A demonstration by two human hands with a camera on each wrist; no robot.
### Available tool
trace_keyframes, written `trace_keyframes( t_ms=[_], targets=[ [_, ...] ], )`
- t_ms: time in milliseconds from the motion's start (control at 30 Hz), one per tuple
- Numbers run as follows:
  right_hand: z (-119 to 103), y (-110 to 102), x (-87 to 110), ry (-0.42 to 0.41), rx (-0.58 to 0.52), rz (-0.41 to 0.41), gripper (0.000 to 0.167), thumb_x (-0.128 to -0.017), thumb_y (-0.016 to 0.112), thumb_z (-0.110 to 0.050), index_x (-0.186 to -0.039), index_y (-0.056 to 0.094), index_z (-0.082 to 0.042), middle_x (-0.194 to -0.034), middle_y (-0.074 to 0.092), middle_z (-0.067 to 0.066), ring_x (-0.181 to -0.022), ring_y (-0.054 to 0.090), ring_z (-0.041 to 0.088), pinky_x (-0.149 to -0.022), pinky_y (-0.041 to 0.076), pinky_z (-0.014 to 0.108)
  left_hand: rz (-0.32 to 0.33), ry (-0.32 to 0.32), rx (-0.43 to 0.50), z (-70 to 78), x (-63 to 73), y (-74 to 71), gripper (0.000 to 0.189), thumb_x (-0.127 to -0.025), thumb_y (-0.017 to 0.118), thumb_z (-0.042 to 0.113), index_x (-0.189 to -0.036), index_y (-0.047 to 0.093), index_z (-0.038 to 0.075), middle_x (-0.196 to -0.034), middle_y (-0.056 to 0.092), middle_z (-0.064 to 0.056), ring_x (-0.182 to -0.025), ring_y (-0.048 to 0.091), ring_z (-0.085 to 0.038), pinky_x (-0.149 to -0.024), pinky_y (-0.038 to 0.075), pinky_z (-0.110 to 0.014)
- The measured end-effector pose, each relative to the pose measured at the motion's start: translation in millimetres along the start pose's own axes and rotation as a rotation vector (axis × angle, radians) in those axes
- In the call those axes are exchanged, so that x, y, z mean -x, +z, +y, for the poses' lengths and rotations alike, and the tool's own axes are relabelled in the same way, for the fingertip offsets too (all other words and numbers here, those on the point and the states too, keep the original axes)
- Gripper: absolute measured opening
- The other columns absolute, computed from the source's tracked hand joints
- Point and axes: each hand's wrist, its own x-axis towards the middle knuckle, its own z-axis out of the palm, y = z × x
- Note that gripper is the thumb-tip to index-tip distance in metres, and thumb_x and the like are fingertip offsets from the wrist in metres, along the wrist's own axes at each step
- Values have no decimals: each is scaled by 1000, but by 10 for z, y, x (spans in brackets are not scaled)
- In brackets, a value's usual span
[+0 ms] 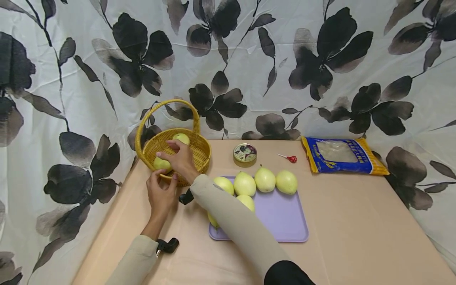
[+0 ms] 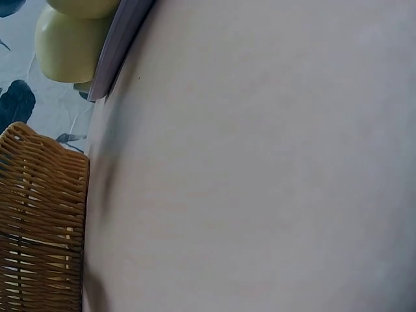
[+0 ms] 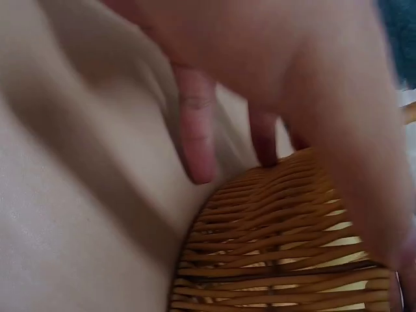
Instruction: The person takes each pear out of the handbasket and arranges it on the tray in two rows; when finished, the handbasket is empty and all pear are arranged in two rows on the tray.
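Note:
A yellow wicker basket [image 1: 204, 148] with a tall handle stands at the table's back left. Two green-yellow pears lie in it, one pear [image 1: 181, 138] at the back and another pear [image 1: 162, 164] at the near left. My right hand [image 1: 181, 158] reaches over the near rim, fingers spread just above the nearer pear; whether it touches the pear is unclear. My left hand [image 1: 161, 196] holds the basket's near rim with thumb and fingers. In the right wrist view a hand's straight fingers [image 3: 197, 127] extend beside the basket's woven wall [image 3: 279, 221].
A purple tray [image 1: 281, 215] holds several pears [image 1: 265, 179], partly covered by my right sleeve. Behind it are a round tin [image 1: 245, 154] and a small red-handled tool [image 1: 292, 159]. A blue and yellow packet [image 1: 343, 155] lies at the back right. Floral cloth hangs behind the table.

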Motion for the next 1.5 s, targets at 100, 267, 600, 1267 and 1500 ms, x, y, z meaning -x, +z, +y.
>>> trace_keyframes(
  t_ms=[100, 267, 600, 1267, 1500],
  targets=[
    [50, 37, -27, 47, 36, -18, 49, -85, 92, -34, -131, 75, -27, -134, 73, -4, -128, 67, 17, -104, 58, 29, -6, -3, 1, 0, 3, 4, 54, -101, 72, 45, -142, 53, 16, -157, 39, -16, -150, 44, -38, -118, 47, -60],
    [78, 76, -52, 73, 123, -42, 47, -86, 92, -33, -130, 76, -28, -135, 74, 1, -127, 67, 18, -103, 58, 31, -13, -7, 0, -1, 3, 9, 54, -101, 72, 46, -142, 53, 16, -158, 38, -16, -151, 44, -39, -116, 49, -60],
    [100, 104, -83, 110, 252, -98, 49, -85, 93, -28, -131, 77, -20, -121, 77, 5, -107, 69, 17, -84, 56, 25, 0, 11, 18, 4, -8, 9, 52, -100, 73, 43, -140, 55, 15, -157, 39, -18, -149, 44, -39, -114, 49, -60],
    [36, 23, -74, -16, 123, -67, 48, -91, 87, -30, -136, 72, -24, -120, 75, 0, -98, 65, 8, -76, 54, 19, -16, -22, 9, 10, 10, 9, 53, -101, 72, 45, -140, 53, 14, -158, 36, -19, -150, 43, -41, -118, 46, -60],
    [-210, -111, 29, -62, 14, -37, 48, -91, 87, -29, -136, 71, -24, -120, 75, 1, -94, 68, 7, -72, 56, 16, -14, -31, -1, 28, 3, 0, 54, -101, 73, 43, -142, 53, 14, -159, 36, -20, -150, 42, -42, -121, 40, -62]
  ],
)
